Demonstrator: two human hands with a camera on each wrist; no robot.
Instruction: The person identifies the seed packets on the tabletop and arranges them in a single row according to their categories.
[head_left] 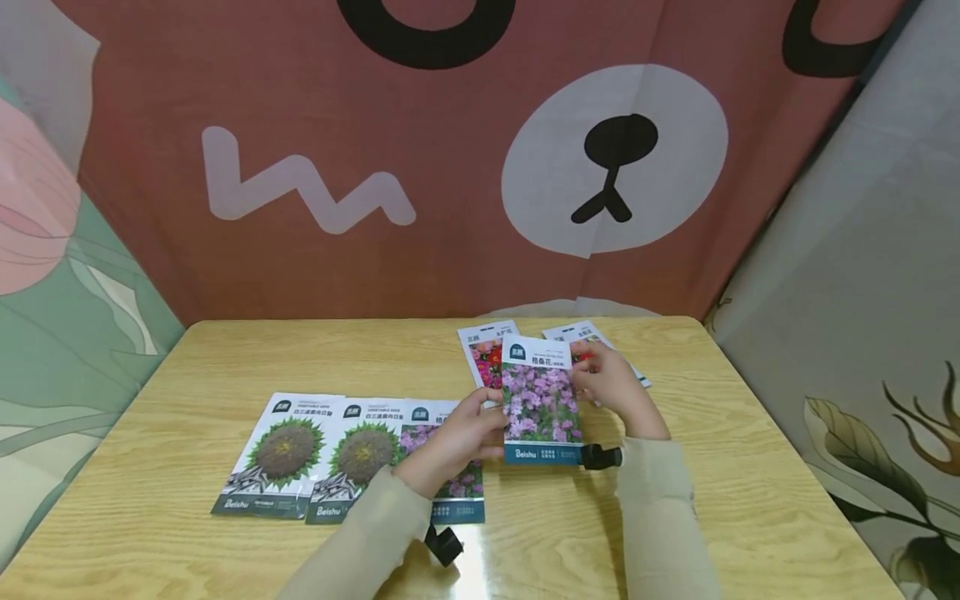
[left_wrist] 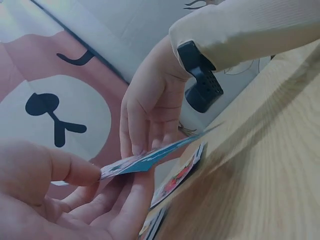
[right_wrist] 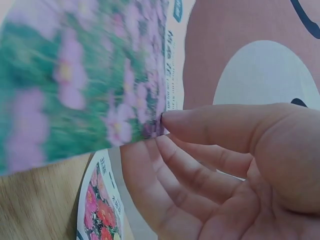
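Both hands hold a seed packet (head_left: 542,404) with pink-purple flowers, a white top and a dark teal bottom band, raised over the table. My left hand (head_left: 459,437) pinches its left edge, thumb above and fingers underneath in the left wrist view. On the opposite edge, my right hand (head_left: 613,385) pinches it between thumb and fingers, also seen close in the right wrist view. Left of them lie two packets with large green-rimmed flower heads, the outer packet (head_left: 279,457) and the inner packet (head_left: 358,458). Beside these, a matching purple-flower packet (head_left: 467,487) is partly covered by my left hand.
Toward the back of the wooden table (head_left: 225,358) lie two packets with red and pink flowers, the left packet (head_left: 483,343) and the right packet (head_left: 573,332), both partly hidden. A cloth with a bear face (head_left: 420,267) hangs behind the table.
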